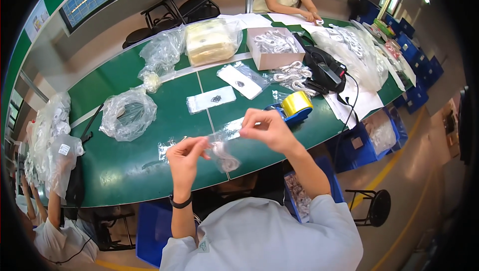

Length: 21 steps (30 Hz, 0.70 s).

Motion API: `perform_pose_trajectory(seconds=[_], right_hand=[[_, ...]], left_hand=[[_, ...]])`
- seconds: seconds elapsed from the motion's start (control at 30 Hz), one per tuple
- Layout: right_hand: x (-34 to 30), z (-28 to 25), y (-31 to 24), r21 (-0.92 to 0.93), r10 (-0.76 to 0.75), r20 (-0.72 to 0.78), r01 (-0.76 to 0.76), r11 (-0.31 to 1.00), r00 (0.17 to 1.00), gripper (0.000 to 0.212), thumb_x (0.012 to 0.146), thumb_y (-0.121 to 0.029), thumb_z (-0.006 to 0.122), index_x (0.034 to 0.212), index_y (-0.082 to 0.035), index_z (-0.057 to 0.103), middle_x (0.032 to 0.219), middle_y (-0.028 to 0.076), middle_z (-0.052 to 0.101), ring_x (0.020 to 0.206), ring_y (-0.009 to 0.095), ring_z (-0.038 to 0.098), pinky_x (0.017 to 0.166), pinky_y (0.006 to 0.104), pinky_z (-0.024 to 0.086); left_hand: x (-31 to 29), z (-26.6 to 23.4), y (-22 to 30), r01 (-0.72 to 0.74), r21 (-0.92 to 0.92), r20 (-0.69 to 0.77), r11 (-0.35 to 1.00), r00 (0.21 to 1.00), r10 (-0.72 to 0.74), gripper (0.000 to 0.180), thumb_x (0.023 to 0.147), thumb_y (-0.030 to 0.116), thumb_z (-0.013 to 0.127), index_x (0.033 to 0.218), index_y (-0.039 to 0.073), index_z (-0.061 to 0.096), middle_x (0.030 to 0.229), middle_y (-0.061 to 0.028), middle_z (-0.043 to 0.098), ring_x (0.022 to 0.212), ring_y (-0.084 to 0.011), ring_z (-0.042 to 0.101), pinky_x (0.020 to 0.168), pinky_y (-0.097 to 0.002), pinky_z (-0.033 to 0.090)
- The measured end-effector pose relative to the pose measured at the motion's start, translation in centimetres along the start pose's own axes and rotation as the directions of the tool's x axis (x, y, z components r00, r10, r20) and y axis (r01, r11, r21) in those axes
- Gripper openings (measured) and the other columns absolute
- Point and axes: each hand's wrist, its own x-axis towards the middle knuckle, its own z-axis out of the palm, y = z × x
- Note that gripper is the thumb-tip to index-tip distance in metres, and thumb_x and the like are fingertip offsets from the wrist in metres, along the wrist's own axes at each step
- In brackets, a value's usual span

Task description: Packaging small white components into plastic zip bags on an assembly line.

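Over the near edge of the table, a small clear plastic bag (pixel 225 160) with a coiled white cable in it hangs tilted and slightly blurred. My left hand (pixel 185 159) pinches the bag's upper left side between thumb and fingertips. To the right and a little higher, my right hand (pixel 269 129) is closed in a pinch. Clear film shows beside its fingertips, but I cannot make out what they hold. Just beyond that hand stands a blue tape dispenser (pixel 298 116) with a yellow roll (pixel 297 104).
Flat packets (pixel 211 100) lie on the green table (pixel 174 114). Behind are bundled white cables (pixel 291 73), a box of bagged cables (pixel 269 61) and stacked bags (pixel 207 44). Blue bins (pixel 357 146) stand below the edge. Co-workers sit opposite and at left.
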Motion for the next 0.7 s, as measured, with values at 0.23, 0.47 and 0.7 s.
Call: perform_pose_trajectory(seconds=[0.23,0.47,0.7], right_hand=[[0.9,2.2,0.0,-0.098,-0.090,0.117,0.102,0.990,0.989,0.026,0.087,-0.010,0.071,0.112,-0.002,0.070,0.114,0.012,0.069,0.103,0.020,0.066,0.092,0.0328,0.050],[3.9,-3.9,1.6,-0.463,-0.070,0.010,0.067,0.884,0.998,0.016,0.092,-0.012,0.066,0.098,-0.001,0.076,0.082,0.012,0.075,0.075,0.015,0.068,0.072,0.0306,0.053],[13.6,-18.5,2.5,-0.922,-0.718,-0.278,0.032,0.386,0.638,0.031,0.087,-0.027,0.073,0.106,-0.002,0.074,0.096,0.018,0.073,0.087,0.029,0.070,0.082,0.0366,0.053]], left_hand=[[0.6,1.5,0.8,-0.058,-0.042,0.102,0.997,0.993,0.062,0.009,0.088,0.000,0.069,0.092,-0.007,0.074,0.078,-0.0099,0.071,0.059,-0.0122,0.062,0.056,-0.0238,0.049],[0.4,-1.9,-1.0,-0.080,0.140,-0.118,0.987,0.988,0.097,0.012,0.091,0.003,0.067,0.097,-0.006,0.073,0.084,-0.0135,0.074,0.056,-0.0097,0.060,0.054,-0.0216,0.047],[-0.6,-3.7,-1.3,-0.071,0.147,-0.174,0.987,0.980,0.097,0.012,0.093,0.005,0.067,0.098,-0.005,0.071,0.079,-0.0120,0.073,0.057,-0.0108,0.062,0.055,-0.0220,0.046]])
